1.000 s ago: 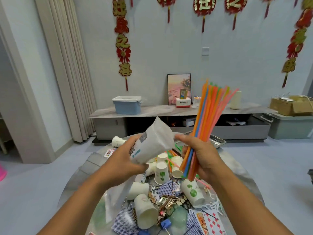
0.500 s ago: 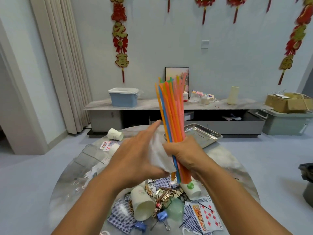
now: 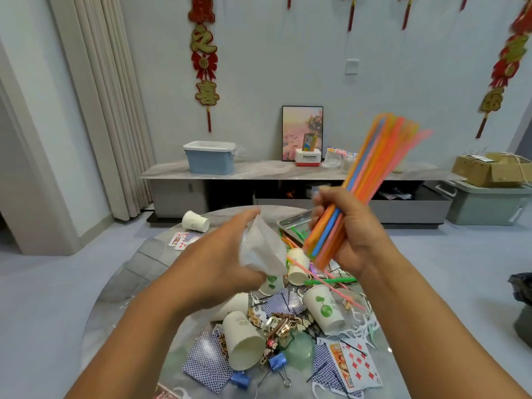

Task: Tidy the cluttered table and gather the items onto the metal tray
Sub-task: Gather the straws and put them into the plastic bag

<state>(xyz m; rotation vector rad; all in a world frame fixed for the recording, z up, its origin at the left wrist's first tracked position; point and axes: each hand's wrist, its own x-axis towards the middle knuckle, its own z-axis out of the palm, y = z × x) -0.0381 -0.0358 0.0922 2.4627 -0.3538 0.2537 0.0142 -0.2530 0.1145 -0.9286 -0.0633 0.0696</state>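
My right hand [image 3: 349,231] grips a bundle of coloured straws [image 3: 371,168] near its lower end, the tops fanning up and to the right above the table. My left hand [image 3: 213,260] holds a crumpled clear plastic bag [image 3: 262,246] just left of the bundle. The metal tray [image 3: 290,221] sits at the far side of the round table, mostly hidden behind my right hand. Below my hands lie paper cups [image 3: 324,308], loose straws [image 3: 331,280], playing cards [image 3: 354,367], binder clips [image 3: 277,362] and small wooden pieces [image 3: 276,321].
One paper cup [image 3: 195,221] lies on its side at the far left of the table, beside some cards [image 3: 180,240]. A low cabinet [image 3: 288,171] with a blue box [image 3: 210,156] stands behind. A dark bin bag [image 3: 522,289] sits on the floor at right.
The straw bundle has tilted from upright over to the right, and my right hand has moved right and up. My left hand with the plastic bag has separated from the bundle.
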